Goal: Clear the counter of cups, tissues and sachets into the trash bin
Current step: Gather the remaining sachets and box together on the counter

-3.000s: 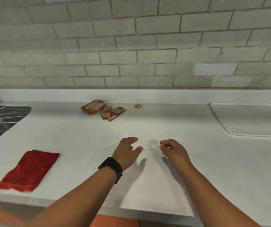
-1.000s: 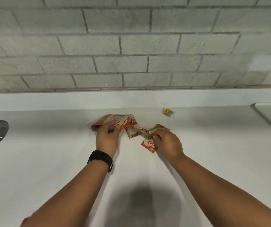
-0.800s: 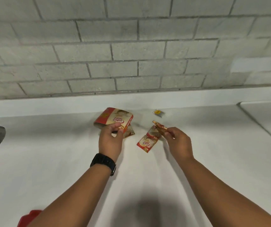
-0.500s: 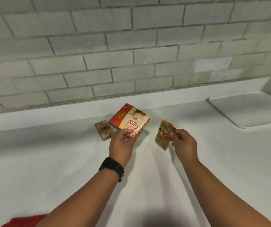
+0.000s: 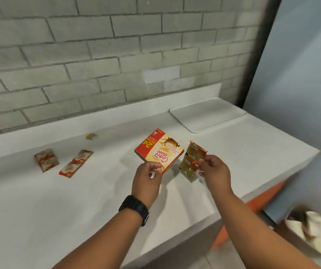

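We hold our left hand (image 5: pixel 147 180) up over the white counter (image 5: pixel 39 200), its thumb and fingers pinching the near corner of a red and cream sachet box (image 5: pixel 159 151). Our right hand (image 5: pixel 214 172) pinches a strip of brown sachets (image 5: pixel 191 160) by its right edge, just right of the box. Two more sachet strips (image 5: pixel 47 159) (image 5: pixel 76 163) lie flat at far left, with a small yellow wrapper (image 5: pixel 90 136) beyond them near the wall. The trash bin (image 5: pixel 311 232), holding pale cups, sits on the floor at near right, blurred.
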A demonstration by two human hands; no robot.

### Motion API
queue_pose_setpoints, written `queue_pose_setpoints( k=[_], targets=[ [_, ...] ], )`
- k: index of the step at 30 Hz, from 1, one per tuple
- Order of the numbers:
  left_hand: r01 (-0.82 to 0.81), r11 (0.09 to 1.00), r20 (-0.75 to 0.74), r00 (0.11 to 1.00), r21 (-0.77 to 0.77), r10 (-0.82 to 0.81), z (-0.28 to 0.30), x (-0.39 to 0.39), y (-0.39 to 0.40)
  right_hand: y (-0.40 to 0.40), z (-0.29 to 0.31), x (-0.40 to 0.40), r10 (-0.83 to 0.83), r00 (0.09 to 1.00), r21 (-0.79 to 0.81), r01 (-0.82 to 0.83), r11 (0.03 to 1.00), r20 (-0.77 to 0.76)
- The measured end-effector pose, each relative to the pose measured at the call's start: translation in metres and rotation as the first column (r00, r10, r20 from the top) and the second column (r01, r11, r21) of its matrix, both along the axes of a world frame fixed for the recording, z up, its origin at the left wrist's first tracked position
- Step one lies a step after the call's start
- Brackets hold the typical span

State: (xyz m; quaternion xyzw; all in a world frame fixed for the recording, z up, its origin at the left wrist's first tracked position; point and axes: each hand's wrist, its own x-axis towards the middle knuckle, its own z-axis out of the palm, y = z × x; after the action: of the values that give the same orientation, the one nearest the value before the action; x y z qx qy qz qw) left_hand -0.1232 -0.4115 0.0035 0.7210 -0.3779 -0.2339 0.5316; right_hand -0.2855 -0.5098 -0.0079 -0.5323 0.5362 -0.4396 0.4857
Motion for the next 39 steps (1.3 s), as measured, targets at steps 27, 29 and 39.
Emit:
queue_pose_setpoints(
  k=[27,29,39],
  targets=[
    [0.579,0.810,0.101,0.804,0.096,-0.587,-0.038,-0.256,-0.130,-0.042,-0.063,-0.295,-0.586,0.804,0.212,0.558,0.802,0.101],
    [0.612,0.783,0.121,0.773,0.115,-0.622,-0.046,-0.273,-0.135,-0.040,-0.076,-0.316,-0.634,0.770,0.221,0.609,0.762,0.063],
    [0.616,0.740,0.152,0.732,0.269,-0.664,-0.096,-0.384,-0.186,-0.076,-0.167,-0.450,-0.614,0.760,0.389,0.642,0.661,-0.213]
  ],
)
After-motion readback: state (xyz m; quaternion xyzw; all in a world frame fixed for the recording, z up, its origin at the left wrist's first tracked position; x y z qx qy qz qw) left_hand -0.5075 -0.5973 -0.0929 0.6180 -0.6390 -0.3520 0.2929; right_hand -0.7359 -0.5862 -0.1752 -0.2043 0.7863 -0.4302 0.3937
